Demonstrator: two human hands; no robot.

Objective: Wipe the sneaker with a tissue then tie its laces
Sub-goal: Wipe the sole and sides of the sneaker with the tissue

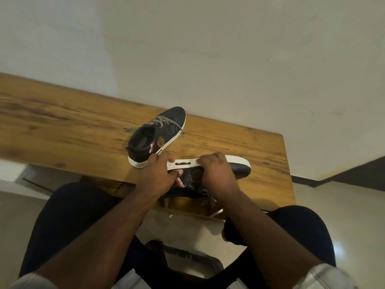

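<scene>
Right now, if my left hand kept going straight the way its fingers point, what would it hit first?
Probably the second sneaker, standing upright just beyond the left hand, which grips the heel end of the tipped sneaker. Depth is unclear, so it might pass by its heel.

A second dark sneaker (157,135) with checkered laces stands upright on the wooden surface (62,126), toe toward 1 o'clock; a pale wall (208,49) rises behind, and glossy floor (354,215) shows at 4 o'clock
</scene>
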